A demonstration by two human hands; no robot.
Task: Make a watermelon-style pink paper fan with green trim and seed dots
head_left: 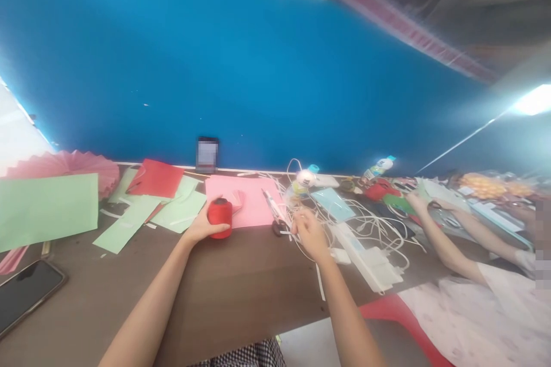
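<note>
My left hand (201,227) is wrapped round a red spool of thread (220,219), upright at the front of a pink paper sheet (258,198). A small folded pink paper piece (237,199) shows just behind the spool. To the right, my right hand (310,233) has its fingers curled together in a pinch; whatever is between them is too small to make out. Scissors with black handles (279,228) lie beside it on the left, partly over the pink sheet. No thread between the two hands can be made out.
Green paper sheets (185,206), a red sheet (160,178) and a pleated pink paper (81,169) lie left, with a phone (30,292). Right are a power strip (365,258), tangled white cables, a glue bottle (303,179) and a co-worker's hands (417,206).
</note>
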